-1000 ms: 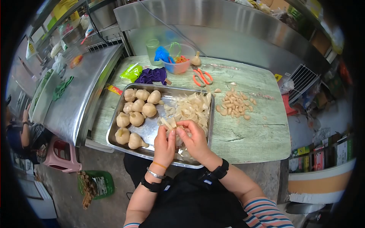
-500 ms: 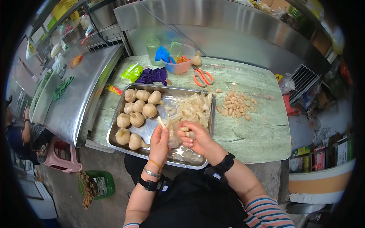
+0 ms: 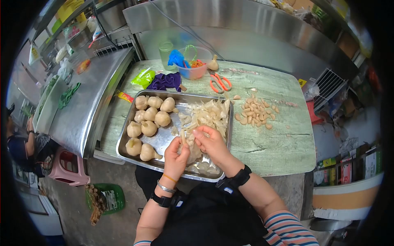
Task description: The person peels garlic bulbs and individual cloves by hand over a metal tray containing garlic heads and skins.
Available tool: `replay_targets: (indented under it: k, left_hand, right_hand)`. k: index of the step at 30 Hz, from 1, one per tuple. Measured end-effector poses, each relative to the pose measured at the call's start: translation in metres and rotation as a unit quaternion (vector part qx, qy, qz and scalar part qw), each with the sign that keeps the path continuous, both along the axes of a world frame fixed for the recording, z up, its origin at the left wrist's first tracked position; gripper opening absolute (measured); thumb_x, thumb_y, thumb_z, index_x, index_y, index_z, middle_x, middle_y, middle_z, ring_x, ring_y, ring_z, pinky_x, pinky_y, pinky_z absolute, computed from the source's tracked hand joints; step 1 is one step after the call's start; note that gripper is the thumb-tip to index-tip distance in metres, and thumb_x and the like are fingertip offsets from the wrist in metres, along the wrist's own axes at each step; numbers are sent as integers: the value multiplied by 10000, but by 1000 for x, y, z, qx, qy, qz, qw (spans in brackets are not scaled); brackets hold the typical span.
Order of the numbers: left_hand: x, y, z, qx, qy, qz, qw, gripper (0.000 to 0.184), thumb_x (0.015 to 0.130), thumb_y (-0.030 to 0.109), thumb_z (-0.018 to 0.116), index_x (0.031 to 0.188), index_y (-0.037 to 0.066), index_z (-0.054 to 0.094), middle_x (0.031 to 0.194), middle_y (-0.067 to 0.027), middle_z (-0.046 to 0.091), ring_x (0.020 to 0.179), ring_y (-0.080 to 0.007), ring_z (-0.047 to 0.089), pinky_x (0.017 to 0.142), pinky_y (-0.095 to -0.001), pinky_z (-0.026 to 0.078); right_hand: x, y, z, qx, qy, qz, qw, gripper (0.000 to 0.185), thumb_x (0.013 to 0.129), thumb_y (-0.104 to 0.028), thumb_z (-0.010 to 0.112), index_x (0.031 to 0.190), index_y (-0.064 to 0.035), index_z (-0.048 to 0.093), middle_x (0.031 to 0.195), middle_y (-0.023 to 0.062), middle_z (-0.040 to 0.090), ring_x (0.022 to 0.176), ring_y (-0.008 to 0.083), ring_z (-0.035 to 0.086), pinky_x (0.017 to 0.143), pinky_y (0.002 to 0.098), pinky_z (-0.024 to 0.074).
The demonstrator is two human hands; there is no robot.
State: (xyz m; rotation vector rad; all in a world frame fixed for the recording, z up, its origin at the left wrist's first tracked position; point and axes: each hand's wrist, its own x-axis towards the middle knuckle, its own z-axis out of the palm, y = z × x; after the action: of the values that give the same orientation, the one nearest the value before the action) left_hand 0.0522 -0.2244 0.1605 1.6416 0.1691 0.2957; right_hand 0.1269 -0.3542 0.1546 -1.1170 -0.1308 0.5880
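Observation:
My left hand [image 3: 176, 155] is closed around a pale garlic stem [image 3: 183, 137] that sticks up from its fingertips, over the metal tray [image 3: 160, 164]. Beside it my right hand [image 3: 212, 144] has its fingers curled together; what they hold, if anything, is hidden. Whole garlic bulbs [image 3: 149, 128] fill the tray's left side. A heap of papery skins [image 3: 209, 114] lies on its right, behind my right hand. On the table [image 3: 271, 151], right of the tray, is a pile of peeled cloves [image 3: 256, 112].
Orange-handled scissors [image 3: 221, 83], a clear bowl [image 3: 195, 71], a green jar [image 3: 166, 55], a purple cloth [image 3: 165, 81] and a green packet [image 3: 143, 78] stand or lie behind the tray. At far left are a pink stool [image 3: 68, 167] and a person [image 3: 20, 143].
My hands parted, and the right hand, which showed cloves in its curled fingers half a second ago, has come back toward the left. The left still grips the stem.

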Motion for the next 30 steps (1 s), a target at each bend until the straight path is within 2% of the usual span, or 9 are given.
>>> replay_targets:
  k: [6, 10, 13, 16, 18, 20, 22, 23, 30]
  left_hand:
    - [5, -3, -2, 19, 0, 16, 1000, 58, 888, 89, 547, 887, 32, 559, 740, 14, 556, 711, -55, 466, 653, -221, 426]
    - [8, -1, -8, 28, 10, 26, 999, 64, 882, 90, 552, 872, 29, 568, 705, -1, 569, 687, -62, 476, 646, -230, 434]
    - [9, -1, -9, 109, 49, 7, 993, 125, 858, 95, 579, 963, 30, 560, 845, -63, 599, 763, -109, 516, 686, -259, 445]
    - [10, -5, -4, 136, -29, 87, 986, 286, 824, 94, 615, 1086, 34, 516, 1027, -124, 557, 883, -171, 530, 742, -292, 448]
    - [5, -4, 10, 366, -133, 145, 910, 419, 802, 103, 645, 1174, 40, 464, 1157, -151, 484, 992, -218, 507, 788, -313, 441]
    - [2, -7, 10, 357, -162, 166, 905, 382, 800, 81, 677, 1130, 38, 491, 1043, -108, 547, 911, -164, 553, 739, -284, 460]
    - [0, -9, 7, 43, -43, -31, 998, 341, 796, 56, 706, 1073, 33, 508, 915, -50, 583, 791, -106, 580, 667, -237, 470]
    - [2, -15, 7, 42, -59, -1, 997, 277, 805, 25, 702, 1013, 30, 520, 821, -4, 585, 697, -62, 572, 618, -197, 471]
    - [5, 5, -3, -186, 11, -61, 981, 132, 879, 32, 611, 993, 23, 545, 876, -36, 614, 714, -85, 586, 650, -207, 492]
  right_hand:
    - [6, -11, 4, 142, 161, 44, 976, 138, 910, -206, 608, 921, -82, 548, 608, -41, 434, 491, 32, 378, 406, 167, 251]
    - [6, -13, 1, 178, 166, 77, 967, 135, 908, -198, 610, 933, -81, 547, 617, -41, 442, 491, 34, 377, 408, 163, 248]
    - [5, -13, 1, 165, 149, 76, 972, 150, 904, -207, 616, 941, -79, 546, 623, -42, 444, 493, 36, 378, 409, 163, 249]
    - [4, -11, -3, 128, 116, 22, 985, 159, 902, -216, 618, 935, -79, 545, 616, -43, 439, 500, 34, 382, 410, 170, 248]
    - [5, -11, -2, 93, 97, -9, 991, 166, 903, -223, 617, 934, -79, 541, 622, -41, 451, 507, 31, 383, 428, 173, 266]
    - [3, -10, 1, 68, 73, -21, 995, 174, 903, -232, 618, 926, -77, 543, 626, -39, 460, 510, 31, 384, 441, 173, 275]
    - [-2, -7, -1, 43, 52, -28, 997, 183, 903, -241, 619, 917, -74, 546, 630, -37, 470, 513, 31, 386, 454, 173, 284]
    - [-3, -5, -3, 21, 27, -26, 999, 186, 903, -248, 618, 909, -74, 551, 633, -36, 477, 518, 30, 390, 463, 171, 290]
    - [-3, -4, -3, -20, -7, 35, 999, 189, 921, -256, 592, 903, -70, 566, 626, -48, 467, 536, 20, 394, 475, 168, 291]
